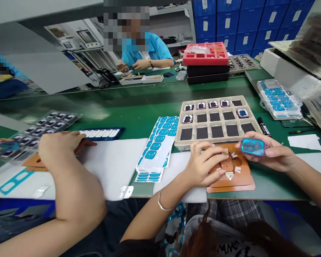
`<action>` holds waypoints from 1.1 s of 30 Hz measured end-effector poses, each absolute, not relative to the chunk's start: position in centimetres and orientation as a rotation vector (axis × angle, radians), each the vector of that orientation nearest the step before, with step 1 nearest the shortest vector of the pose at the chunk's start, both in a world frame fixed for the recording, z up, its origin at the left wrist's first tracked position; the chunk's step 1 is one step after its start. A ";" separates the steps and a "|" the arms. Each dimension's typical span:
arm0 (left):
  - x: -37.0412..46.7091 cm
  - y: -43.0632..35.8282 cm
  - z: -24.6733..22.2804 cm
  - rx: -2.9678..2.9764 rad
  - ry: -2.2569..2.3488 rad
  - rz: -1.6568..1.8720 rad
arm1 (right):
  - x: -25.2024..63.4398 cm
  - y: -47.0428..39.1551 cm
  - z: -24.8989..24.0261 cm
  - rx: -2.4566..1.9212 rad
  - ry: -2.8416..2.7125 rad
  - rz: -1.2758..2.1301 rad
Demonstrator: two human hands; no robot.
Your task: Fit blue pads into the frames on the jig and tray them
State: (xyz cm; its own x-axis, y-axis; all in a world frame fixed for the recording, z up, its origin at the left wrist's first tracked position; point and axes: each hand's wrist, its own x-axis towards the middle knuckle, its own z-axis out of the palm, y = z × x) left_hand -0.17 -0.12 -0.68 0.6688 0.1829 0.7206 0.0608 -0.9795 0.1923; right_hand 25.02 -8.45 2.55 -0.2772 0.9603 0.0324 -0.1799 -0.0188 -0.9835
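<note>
Right hand [273, 154] pinches a small rounded-rectangular part [253, 146], purple-rimmed with a glossy blue film on its face, held just above the table edge. Left hand [203, 166], fingers curled and holding nothing, presses on the orange jig [246, 180] beside it. Behind lies a beige compartment tray [216, 123] bearing similar parts; to its left, a sheet of blue stickers [160, 141]. A co-worker's hand [57, 144] rests farther left.
</note>
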 end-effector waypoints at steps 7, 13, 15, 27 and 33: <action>0.0 -0.3 -0.6 2.464 0.271 1.048 | 24.0 -9.0 1.1 -0.910 -1.469 1.155; 0.9 0.3 -0.4 1.975 0.302 0.955 | 22.2 -8.4 1.8 -0.855 -1.910 0.456; 1.7 0.9 0.5 1.769 0.234 0.922 | 22.0 -7.8 3.3 -0.877 -1.965 0.337; 5.4 3.6 1.0 1.104 0.155 0.774 | 22.2 -4.3 3.6 -1.050 -1.808 0.268; 4.5 3.3 0.4 1.192 0.178 0.754 | 21.6 -4.4 2.7 -0.975 -1.674 0.469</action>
